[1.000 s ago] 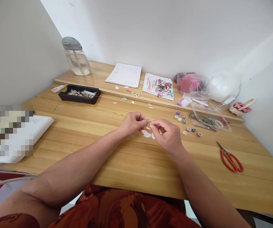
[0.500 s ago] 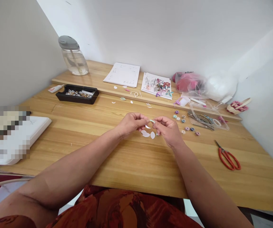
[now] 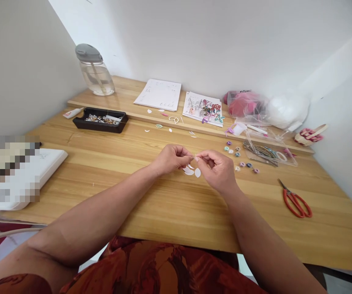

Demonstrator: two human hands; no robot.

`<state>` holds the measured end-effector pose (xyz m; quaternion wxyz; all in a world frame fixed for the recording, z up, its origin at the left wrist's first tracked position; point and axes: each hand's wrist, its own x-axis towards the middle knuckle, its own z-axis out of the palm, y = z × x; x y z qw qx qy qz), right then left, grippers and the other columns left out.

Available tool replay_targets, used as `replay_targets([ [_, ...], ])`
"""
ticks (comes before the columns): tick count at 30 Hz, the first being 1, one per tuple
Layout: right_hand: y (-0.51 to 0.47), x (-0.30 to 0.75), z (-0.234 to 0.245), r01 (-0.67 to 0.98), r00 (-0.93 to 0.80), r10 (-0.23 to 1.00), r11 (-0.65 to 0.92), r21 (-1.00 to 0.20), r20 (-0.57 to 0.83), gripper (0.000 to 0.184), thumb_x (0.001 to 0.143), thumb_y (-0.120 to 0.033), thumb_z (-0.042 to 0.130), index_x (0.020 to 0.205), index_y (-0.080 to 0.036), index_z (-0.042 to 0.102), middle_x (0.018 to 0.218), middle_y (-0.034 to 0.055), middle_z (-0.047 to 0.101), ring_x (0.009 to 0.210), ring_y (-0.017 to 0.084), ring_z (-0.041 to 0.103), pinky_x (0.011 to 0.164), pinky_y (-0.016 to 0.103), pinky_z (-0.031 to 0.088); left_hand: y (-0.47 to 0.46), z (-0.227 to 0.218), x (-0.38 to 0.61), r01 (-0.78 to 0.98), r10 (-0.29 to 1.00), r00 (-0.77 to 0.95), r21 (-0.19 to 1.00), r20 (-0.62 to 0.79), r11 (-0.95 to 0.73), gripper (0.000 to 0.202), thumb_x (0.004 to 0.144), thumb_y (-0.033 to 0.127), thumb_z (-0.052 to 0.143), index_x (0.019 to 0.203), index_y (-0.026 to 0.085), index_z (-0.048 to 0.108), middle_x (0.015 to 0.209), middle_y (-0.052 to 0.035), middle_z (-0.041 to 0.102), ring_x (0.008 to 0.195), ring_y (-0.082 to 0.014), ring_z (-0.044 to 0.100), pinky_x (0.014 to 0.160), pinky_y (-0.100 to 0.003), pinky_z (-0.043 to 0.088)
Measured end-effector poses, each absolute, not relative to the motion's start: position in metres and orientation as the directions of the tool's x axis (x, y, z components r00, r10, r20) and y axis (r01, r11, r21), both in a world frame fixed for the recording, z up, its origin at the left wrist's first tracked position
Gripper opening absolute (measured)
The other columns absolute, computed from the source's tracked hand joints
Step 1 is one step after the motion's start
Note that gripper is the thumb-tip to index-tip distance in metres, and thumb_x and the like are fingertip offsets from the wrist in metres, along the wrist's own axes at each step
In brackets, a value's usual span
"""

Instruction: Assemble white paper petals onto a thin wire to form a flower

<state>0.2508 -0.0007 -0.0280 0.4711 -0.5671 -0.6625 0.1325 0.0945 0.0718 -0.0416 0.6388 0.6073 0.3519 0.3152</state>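
Note:
My left hand (image 3: 171,158) is closed in a pinch above the middle of the wooden table. Its fingertips meet those of my right hand (image 3: 217,167), which is pinched as well. Between them only a tiny sliver of a small pale curved piece (image 3: 194,156) shows; the fingers hide the rest. Just below the fingertips, white leaf-shaped paper cutouts (image 3: 197,172) lie on the wood. Another white cutout (image 3: 189,172) is beside them, with a thin curved one partly behind my left fingers.
Small thread bobbins (image 3: 241,164) and a clear tray of tools (image 3: 266,151) lie at right, near red-handled scissors (image 3: 297,200). A black bead tray (image 3: 99,128) and bottle (image 3: 98,77) stand at left. Papers (image 3: 157,94) rest on the raised ledge.
My right fingertips have come in against the left ones, covering the pale green curved piece that showed between them. The view has shifted slightly.

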Motion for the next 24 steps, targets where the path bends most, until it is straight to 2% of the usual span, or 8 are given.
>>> replay_targets([
  [3, 0.005, 0.258, -0.029, 0.524, 0.149, 0.909, 0.261, -0.81, 0.39, 0.012, 0.079, -0.028, 0.065, 0.077, -0.017, 0.069, 0.064, 0.0001, 0.063, 0.056, 0.011, 0.051, 0.053, 0.024, 0.039, 0.07, -0.041, 0.094, 0.006, 0.787, 0.61, 0.993, -0.096, 0.116, 0.022, 0.069, 0.03, 0.074, 0.072, 0.012, 0.062, 0.057, 0.0005, 0.06, 0.046, -0.0058, 0.049, 0.044, -0.018, 0.038],
  [8, 0.015, 0.266, -0.035, 0.236, 0.182, 0.978, 0.057, -0.97, 0.101, 0.022, 0.071, -0.038, 0.073, 0.076, -0.018, 0.067, 0.061, -0.0019, 0.06, 0.049, 0.009, 0.045, 0.047, 0.023, 0.035, 0.071, -0.039, 0.094, -0.042, 0.762, 0.638, 0.983, -0.112, 0.179, 0.027, 0.068, 0.034, 0.077, 0.075, 0.011, 0.064, 0.057, -0.0006, 0.061, 0.048, -0.0067, 0.051, 0.047, -0.018, 0.04],
  [11, 0.016, 0.264, -0.037, 0.077, 0.163, 0.986, -0.052, -0.996, -0.039, 0.028, 0.068, -0.041, 0.075, 0.078, -0.018, 0.064, 0.058, -0.0035, 0.06, 0.041, 0.006, 0.04, 0.041, 0.022, 0.032, 0.072, -0.039, 0.094, -0.091, 0.786, 0.61, 0.976, -0.102, 0.197, 0.027, 0.068, 0.035, 0.077, 0.073, 0.012, 0.064, 0.055, 0.0004, 0.06, 0.047, -0.006, 0.05, 0.047, -0.018, 0.038],
  [13, 0.015, 0.26, -0.039, 0.051, 0.136, 0.988, -0.075, -0.996, -0.068, 0.028, 0.067, -0.041, 0.075, 0.077, -0.018, 0.062, 0.06, -0.0025, 0.062, 0.04, 0.006, 0.04, 0.04, 0.022, 0.033, 0.072, -0.039, 0.094, -0.133, 0.819, 0.566, 0.969, -0.1, 0.21, 0.027, 0.068, 0.036, 0.077, 0.072, 0.012, 0.064, 0.056, 0.001, 0.059, 0.047, -0.0053, 0.049, 0.047, -0.018, 0.038],
  [15, 0.012, 0.256, -0.041, 0.124, 0.124, 0.992, -0.048, -0.991, -0.033, 0.025, 0.07, -0.04, 0.073, 0.076, -0.018, 0.063, 0.063, -0.001, 0.064, 0.042, 0.008, 0.043, 0.042, 0.023, 0.036, 0.072, -0.04, 0.095, -0.179, 0.859, 0.503, 0.96, -0.097, 0.213, 0.028, 0.067, 0.036, 0.077, 0.072, 0.012, 0.064, 0.059, 0.0011, 0.06, 0.049, -0.0049, 0.049, 0.048, -0.018, 0.038],
  [18, 0.006, 0.248, -0.043, 0.356, 0.119, 0.984, 0.079, -0.931, 0.129, 0.018, 0.077, -0.037, 0.068, 0.077, -0.019, 0.065, 0.062, -0.0007, 0.062, 0.048, 0.01, 0.047, 0.046, 0.023, 0.037, 0.072, -0.04, 0.096, -0.187, 0.905, 0.42, 0.97, -0.066, 0.157, 0.027, 0.067, 0.035, 0.076, 0.071, 0.012, 0.062, 0.061, 0.0009, 0.06, 0.05, -0.0051, 0.05, 0.049, -0.018, 0.039],
  [21, -0.001, 0.244, -0.04, 0.543, 0.093, 0.952, 0.198, -0.816, 0.293, 0.014, 0.081, -0.032, 0.063, 0.079, -0.019, 0.068, 0.062, -0.0005, 0.062, 0.05, 0.01, 0.046, 0.048, 0.024, 0.036, 0.073, -0.041, 0.095, -0.099, 0.913, 0.407, 0.991, -0.04, 0.087, 0.024, 0.068, 0.032, 0.074, 0.071, 0.012, 0.061, 0.057, 0.0016, 0.058, 0.049, -0.0061, 0.05, 0.048, -0.018, 0.04],
  [24, -0.003, 0.245, -0.033, 0.601, 0.076, 0.923, 0.26, -0.756, 0.377, 0.012, 0.082, -0.029, 0.062, 0.079, -0.019, 0.069, 0.066, 0.001, 0.064, 0.054, 0.012, 0.049, 0.051, 0.025, 0.038, 0.073, -0.041, 0.094, 0.008, 0.885, 0.461, 0.998, -0.061, 0.064, 0.02, 0.069, 0.029, 0.072, 0.071, 0.013, 0.061, 0.053, 0.0018, 0.057, 0.047, -0.0069, 0.05, 0.047, -0.018, 0.04],
])
